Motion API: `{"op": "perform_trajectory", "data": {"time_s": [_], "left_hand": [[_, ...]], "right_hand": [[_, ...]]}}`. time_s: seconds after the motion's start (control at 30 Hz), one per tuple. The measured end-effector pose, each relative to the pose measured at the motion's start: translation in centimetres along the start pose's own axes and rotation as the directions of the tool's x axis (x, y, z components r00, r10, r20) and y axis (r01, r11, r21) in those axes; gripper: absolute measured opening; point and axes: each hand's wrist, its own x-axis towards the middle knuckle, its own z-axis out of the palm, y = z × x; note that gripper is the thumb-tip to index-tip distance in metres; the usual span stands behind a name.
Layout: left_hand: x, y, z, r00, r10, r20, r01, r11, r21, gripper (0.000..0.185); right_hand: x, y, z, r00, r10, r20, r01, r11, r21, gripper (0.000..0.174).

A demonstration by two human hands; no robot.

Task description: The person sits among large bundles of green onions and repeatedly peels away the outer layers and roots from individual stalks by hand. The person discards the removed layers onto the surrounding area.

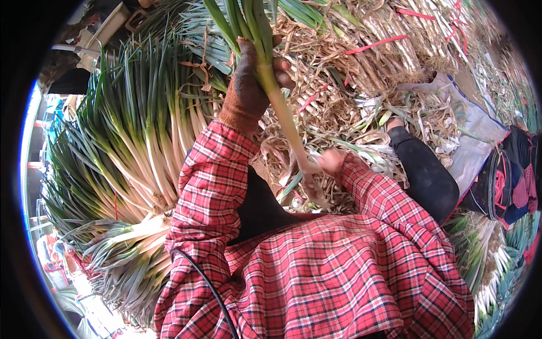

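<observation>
My left hand [250, 84], in a worn brown fingerless glove, grips a large green onion [286, 114] where its green leaves meet the pale stalk. The leaves point up past the top edge of the view, and the stalk slants down to the right towards its root end. My right hand [331, 162] is bare and blurred, close beside the lower stalk; whether it touches the stalk or holds a peeled layer cannot be made out. Dry husks and peeled leaves [372, 148] lie behind both hands.
Green onions with long green leaves [148, 140] are piled at the left. Bundles with dry roots and red ties [377, 55] lie at the upper right. A whitish sheet [476, 140], a dark bag [487, 186] and more onions [487, 262] are at the right.
</observation>
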Motion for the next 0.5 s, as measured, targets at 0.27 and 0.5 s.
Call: {"op": "perform_trajectory", "data": {"time_s": [0.27, 0.5], "left_hand": [[0.5, 0.0, 1.2, 0.998, 0.029, -0.056, -0.014, 0.967, 0.253, 0.073], [-0.8, -1.0, 2.0, 0.987, -0.081, -0.137, 0.137, 0.868, 0.478, 0.078]], "right_hand": [[-2.2, -4.8, -8.0, 0.785, -0.235, -0.573, 0.562, 0.657, 0.502, 0.052], [-4.9, -12.4, -12.4, 0.754, -0.248, -0.608, 0.657, 0.299, 0.693, 0.045]]}}
